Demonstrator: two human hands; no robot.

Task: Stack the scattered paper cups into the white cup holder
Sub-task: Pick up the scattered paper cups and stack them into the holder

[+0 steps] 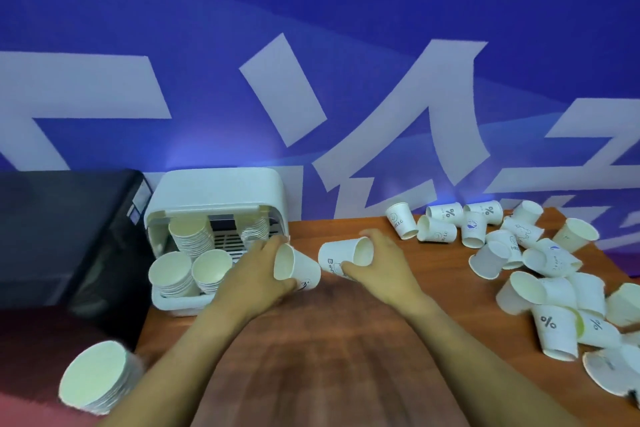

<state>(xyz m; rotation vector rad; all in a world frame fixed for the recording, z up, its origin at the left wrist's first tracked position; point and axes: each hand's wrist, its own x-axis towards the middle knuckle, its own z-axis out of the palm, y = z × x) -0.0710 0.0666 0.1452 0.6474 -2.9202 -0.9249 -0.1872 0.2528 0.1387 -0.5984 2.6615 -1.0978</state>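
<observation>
While each hand grips a paper cup lying sideways, left hand sits nearer the white cup holder; right hand farther.

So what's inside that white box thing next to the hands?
Inside the white cup holder you can see stacks of paper cups, nested with open mouths showing, and a slotted grille between them. The left hand covers part of its front, so that part is hidden.

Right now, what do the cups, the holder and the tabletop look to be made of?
Cups: thin matte white paper, rolled rims, printed marks. White cup holder: smooth moulded plastic, probably, with rounded corners. Table: reddish-brown wood grain; solid or laminate, cannot tell.
</observation>
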